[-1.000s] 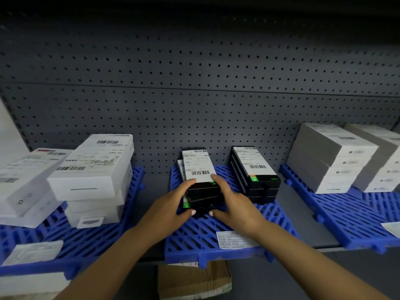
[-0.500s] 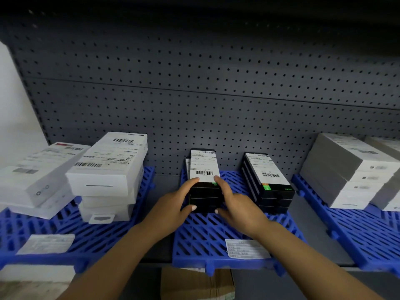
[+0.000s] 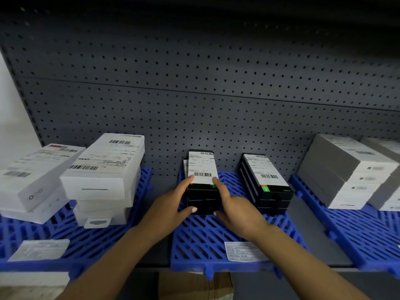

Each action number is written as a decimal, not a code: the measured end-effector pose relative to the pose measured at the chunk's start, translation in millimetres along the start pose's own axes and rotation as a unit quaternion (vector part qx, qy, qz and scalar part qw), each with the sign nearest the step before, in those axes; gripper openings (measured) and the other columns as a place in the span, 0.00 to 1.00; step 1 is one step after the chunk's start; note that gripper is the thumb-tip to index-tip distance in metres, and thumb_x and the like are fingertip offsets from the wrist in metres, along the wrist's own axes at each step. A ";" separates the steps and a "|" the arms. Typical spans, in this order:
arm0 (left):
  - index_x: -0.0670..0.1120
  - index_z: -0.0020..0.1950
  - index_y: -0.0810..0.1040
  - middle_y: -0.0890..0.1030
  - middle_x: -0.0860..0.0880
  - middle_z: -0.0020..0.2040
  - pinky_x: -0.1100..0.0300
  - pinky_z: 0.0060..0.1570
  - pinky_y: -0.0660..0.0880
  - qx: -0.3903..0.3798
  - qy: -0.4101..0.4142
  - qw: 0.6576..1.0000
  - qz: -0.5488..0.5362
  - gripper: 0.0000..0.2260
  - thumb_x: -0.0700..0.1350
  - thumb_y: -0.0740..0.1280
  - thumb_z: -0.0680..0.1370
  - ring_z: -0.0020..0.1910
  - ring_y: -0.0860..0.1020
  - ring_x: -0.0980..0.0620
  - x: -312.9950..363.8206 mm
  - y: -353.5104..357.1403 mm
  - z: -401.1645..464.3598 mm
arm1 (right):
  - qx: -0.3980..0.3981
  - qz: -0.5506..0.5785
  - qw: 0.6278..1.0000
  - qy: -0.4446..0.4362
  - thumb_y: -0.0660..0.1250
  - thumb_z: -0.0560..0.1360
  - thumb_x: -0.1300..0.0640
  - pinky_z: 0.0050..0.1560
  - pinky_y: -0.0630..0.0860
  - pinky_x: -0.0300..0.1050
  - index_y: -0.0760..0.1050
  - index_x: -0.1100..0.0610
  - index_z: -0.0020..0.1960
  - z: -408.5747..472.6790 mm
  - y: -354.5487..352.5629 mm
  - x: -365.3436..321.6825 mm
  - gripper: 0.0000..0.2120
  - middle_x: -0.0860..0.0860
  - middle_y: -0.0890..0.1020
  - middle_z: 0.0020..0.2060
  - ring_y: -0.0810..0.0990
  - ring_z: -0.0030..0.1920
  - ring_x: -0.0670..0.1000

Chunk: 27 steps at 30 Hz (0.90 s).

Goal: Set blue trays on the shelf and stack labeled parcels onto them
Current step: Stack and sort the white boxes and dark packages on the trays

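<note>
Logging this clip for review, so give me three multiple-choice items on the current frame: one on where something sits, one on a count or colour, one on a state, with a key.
1. Where is the stack of black parcels that both hands hold?
A. on the middle blue tray
B. on the bare shelf floor
C. on the white boxes at left

2. How many stacks of black parcels stand on that tray?
A. one
B. two
C. four

3. What are the hands doing?
A. hanging idle below the shelf
B. lifting a loose label
C. gripping the stack from both sides

Key: 1 A, the stack stands on the tray's grid. 2 B, a second black stack stands to its right. 3 C, the left hand and right hand clasp its sides, fingers on top and thumbs at the front.
</note>
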State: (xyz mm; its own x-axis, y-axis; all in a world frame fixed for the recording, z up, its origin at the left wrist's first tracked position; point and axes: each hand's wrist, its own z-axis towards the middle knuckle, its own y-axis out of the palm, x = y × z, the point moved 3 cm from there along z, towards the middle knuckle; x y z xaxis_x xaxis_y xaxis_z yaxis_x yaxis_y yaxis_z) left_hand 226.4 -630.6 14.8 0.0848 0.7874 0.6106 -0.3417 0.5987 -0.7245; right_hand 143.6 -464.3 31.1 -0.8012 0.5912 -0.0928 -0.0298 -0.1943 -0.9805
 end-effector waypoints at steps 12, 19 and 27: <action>0.69 0.69 0.45 0.67 0.60 0.68 0.69 0.59 0.65 -0.037 0.001 0.999 -0.033 0.34 0.45 0.66 0.78 0.63 0.66 0.65 3.1 -2.6 -1.2 | 0.044 0.225 0.973 0.021 0.66 0.77 0.52 0.57 0.76 0.49 0.60 0.44 0.72 -0.3 -7.6 14.5 0.26 0.50 0.77 0.63 0.79 0.55 0.52; 0.64 0.70 0.31 0.60 0.65 0.68 0.69 0.61 0.63 -0.073 -0.019 0.996 -0.050 0.41 0.47 0.64 0.79 0.65 0.64 0.67 -0.1 -2.0 5.7 | 0.037 0.265 0.963 0.022 0.68 0.76 0.50 0.59 0.67 0.32 0.64 0.47 0.69 5.1 -11.0 17.3 0.24 0.45 0.73 0.65 0.69 0.67 0.43; 0.64 0.72 0.33 0.59 0.60 0.74 0.65 0.66 0.60 -0.094 -0.055 0.989 -0.097 0.39 0.48 0.64 0.79 0.70 0.62 0.64 -13.6 4.6 10.2 | 0.031 0.243 0.969 0.028 0.64 0.77 0.47 0.60 0.73 0.47 0.64 0.45 0.68 8.3 -14.2 16.5 0.21 0.47 0.73 0.66 0.73 0.63 0.47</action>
State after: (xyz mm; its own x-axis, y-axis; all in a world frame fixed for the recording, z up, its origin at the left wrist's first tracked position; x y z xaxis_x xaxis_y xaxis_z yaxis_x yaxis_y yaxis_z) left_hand 214.1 -640.0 6.4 0.0263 0.6397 0.7682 -0.1483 0.7624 -0.6298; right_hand 125.9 -458.4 45.0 -0.6967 0.4590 -0.5513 0.3050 -0.5060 -0.8068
